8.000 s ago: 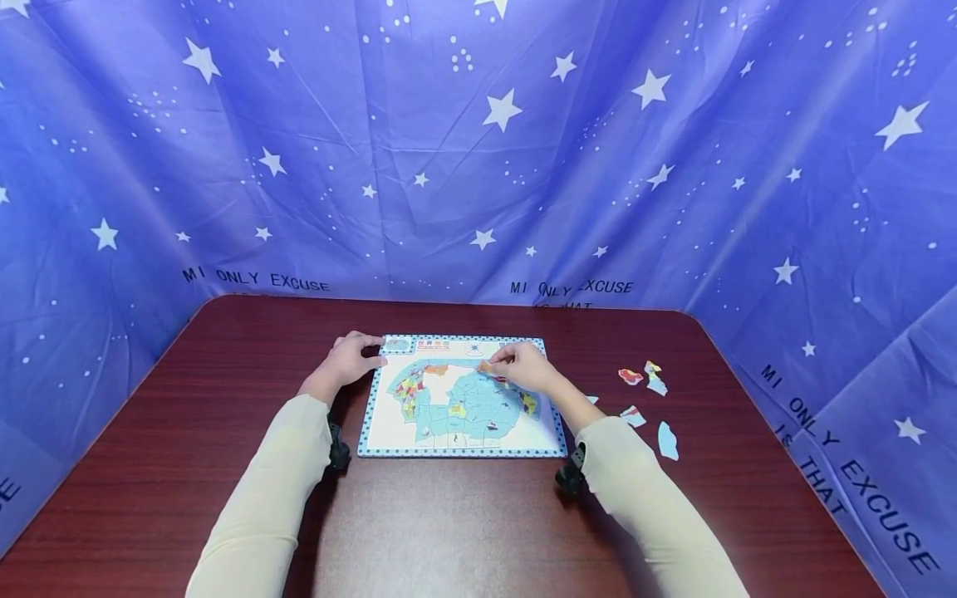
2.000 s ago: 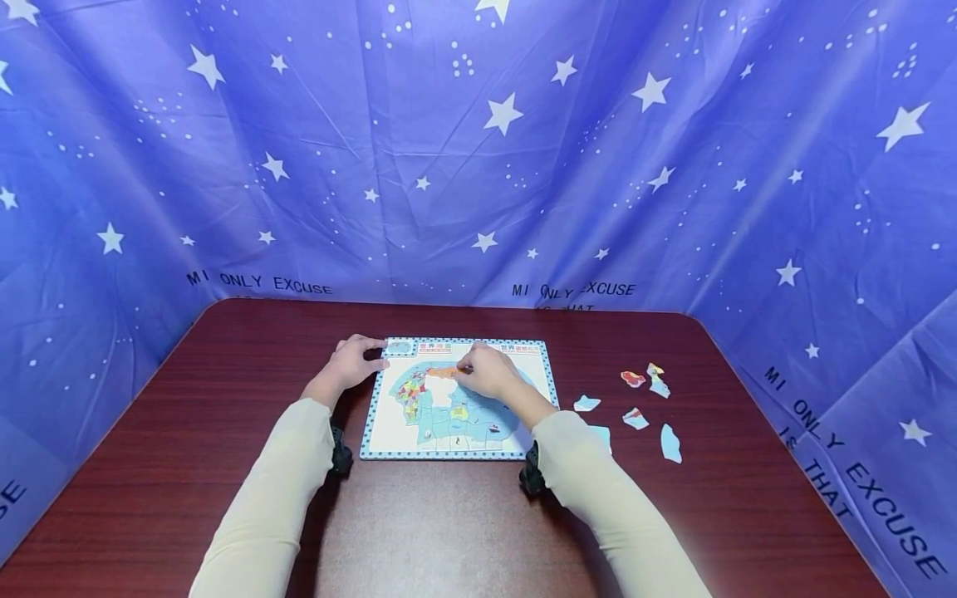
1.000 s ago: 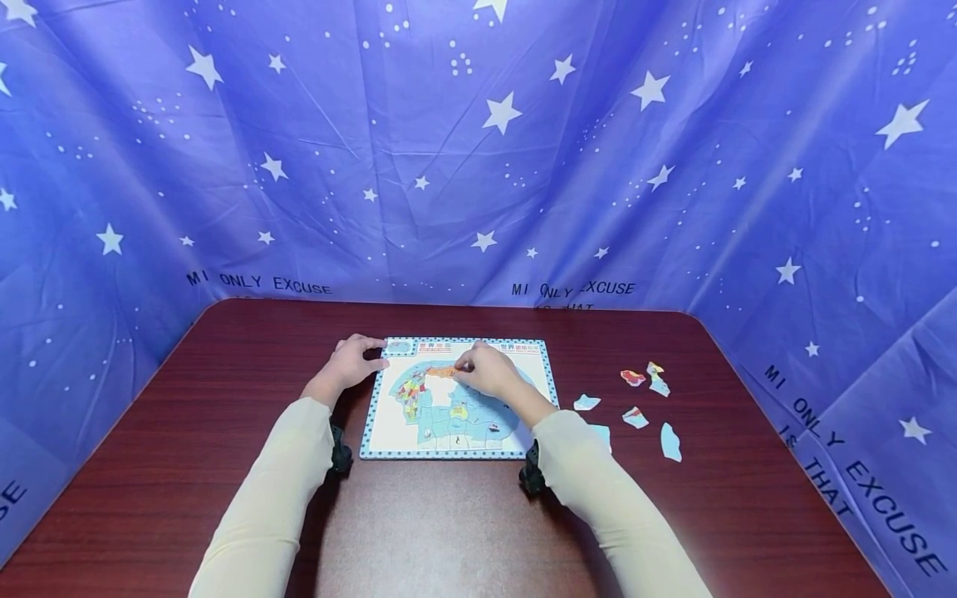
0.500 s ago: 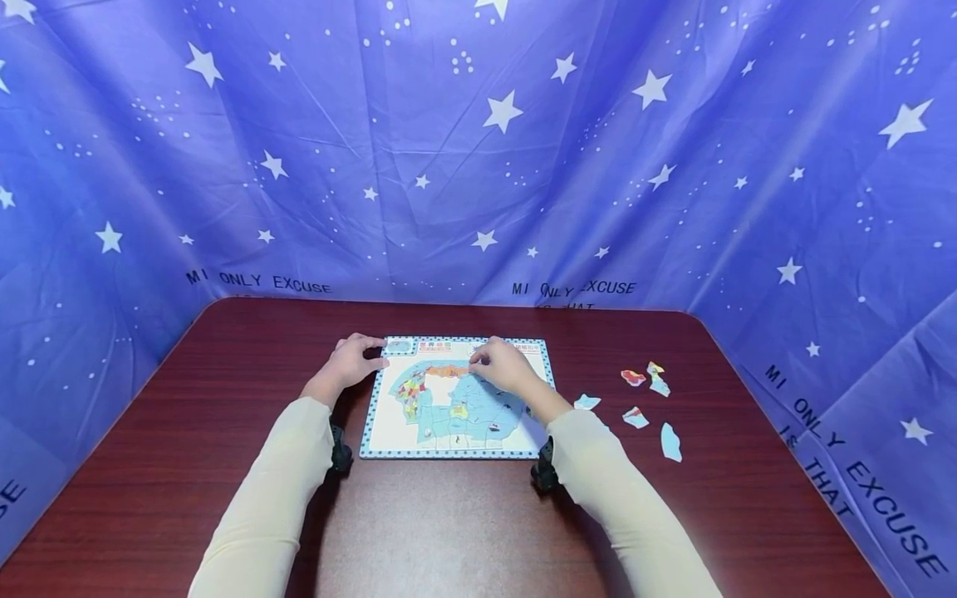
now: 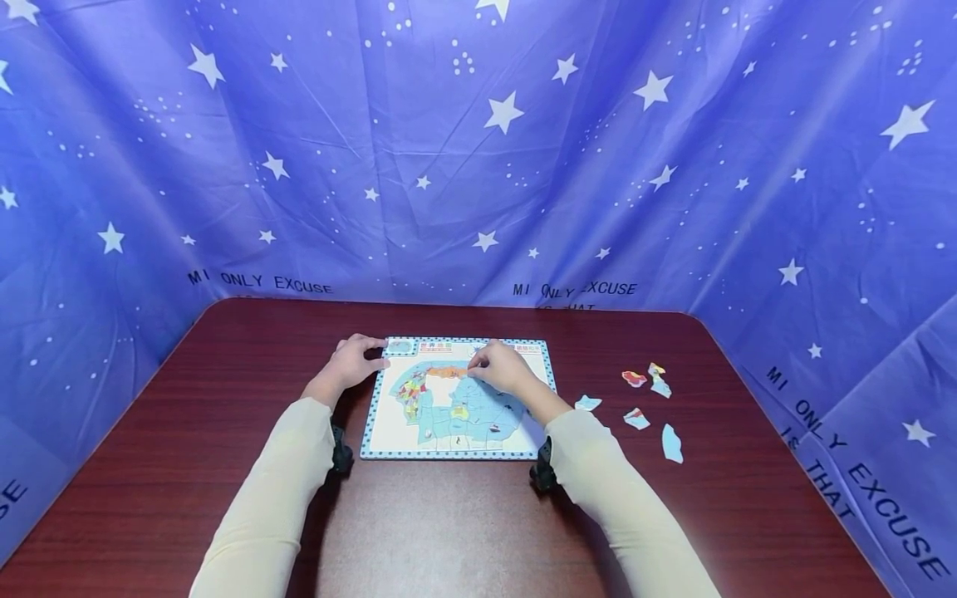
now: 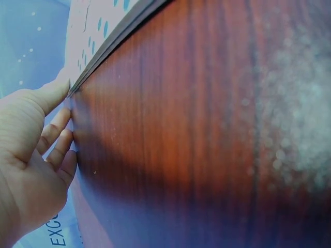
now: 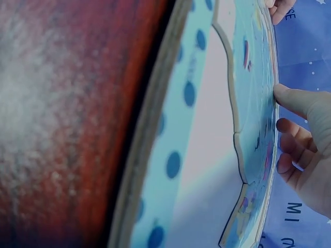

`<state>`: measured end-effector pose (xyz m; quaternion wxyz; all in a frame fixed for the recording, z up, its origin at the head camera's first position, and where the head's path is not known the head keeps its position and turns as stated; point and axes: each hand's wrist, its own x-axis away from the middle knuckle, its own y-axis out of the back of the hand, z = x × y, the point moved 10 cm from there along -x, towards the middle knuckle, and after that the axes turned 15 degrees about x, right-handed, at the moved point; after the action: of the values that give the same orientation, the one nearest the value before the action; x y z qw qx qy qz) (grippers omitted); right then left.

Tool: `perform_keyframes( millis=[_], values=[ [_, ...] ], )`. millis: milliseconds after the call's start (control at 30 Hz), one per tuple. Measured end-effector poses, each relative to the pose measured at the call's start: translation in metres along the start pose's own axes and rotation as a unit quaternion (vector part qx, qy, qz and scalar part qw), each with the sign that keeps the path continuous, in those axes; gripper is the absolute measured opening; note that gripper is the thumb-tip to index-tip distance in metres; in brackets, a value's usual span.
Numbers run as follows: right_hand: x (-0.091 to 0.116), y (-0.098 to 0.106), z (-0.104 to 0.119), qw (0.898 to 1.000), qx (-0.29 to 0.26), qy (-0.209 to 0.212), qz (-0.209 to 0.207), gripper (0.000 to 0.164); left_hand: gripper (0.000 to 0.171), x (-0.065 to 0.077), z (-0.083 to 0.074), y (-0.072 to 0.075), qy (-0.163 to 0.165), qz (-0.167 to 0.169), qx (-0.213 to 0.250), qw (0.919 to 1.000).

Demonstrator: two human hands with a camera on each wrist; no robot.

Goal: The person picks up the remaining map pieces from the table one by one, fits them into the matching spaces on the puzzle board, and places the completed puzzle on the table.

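Observation:
A world map puzzle board [image 5: 389, 428] with a blue dotted border lies on the table. My left hand [image 5: 349, 361] rests at its upper left edge, thumb and index finger touching the rim; in the left wrist view the thumb [image 6: 54, 95] lies against the board's corner. Over the map's upper middle, my right hand [image 5: 503, 368] pinches with thumb and index finger at an orange puzzle piece [image 5: 458, 372], which lies in the map beside other orange pieces. The right wrist view shows the thumb [image 7: 297, 101] low at the board, its other fingers loosely curled; the piece is hidden there.
Several loose pieces lie right of the board: a red-yellow one [image 5: 634, 379], a yellow-blue one [image 5: 660, 380], a red-blue one [image 5: 637, 418], a pale blue one [image 5: 671, 443] and one beside the right forearm [image 5: 587, 403]. A blue star curtain [image 5: 449, 166] hangs behind the table.
Since eight seconds ago, my right hand has brought the orange piece leftward down into the map. In the last second it shifted slightly right. The left hand stays at the rim.

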<state>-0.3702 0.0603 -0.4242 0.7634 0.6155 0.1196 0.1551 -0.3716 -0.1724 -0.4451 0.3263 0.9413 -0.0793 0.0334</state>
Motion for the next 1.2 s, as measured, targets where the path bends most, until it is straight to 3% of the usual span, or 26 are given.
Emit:
perform_keyframes(
  millis=[300, 967, 1200],
  values=[
    [-0.0024, -0.0007, -0.0059, 1.0, -0.019, -0.014, -0.005, 0.012, 0.047, -0.0012, -0.0016, 0.0015, -0.001, -0.003, -0.001, 1.0],
    [0.0018, -0.0001, -0.0039, 1.0, 0.002, -0.01, -0.007, 0.016, 0.048, 0.0029, -0.0016, 0.0011, 0.011, 0.002, 0.008, 0.9999],
    [0.0034, 0.0022, -0.0054, 1.0, 0.012, -0.005, -0.01, 0.017, 0.047, 0.0029, -0.0032, 0.0018, 0.001, -0.003, 0.002, 1.0]
  ],
)
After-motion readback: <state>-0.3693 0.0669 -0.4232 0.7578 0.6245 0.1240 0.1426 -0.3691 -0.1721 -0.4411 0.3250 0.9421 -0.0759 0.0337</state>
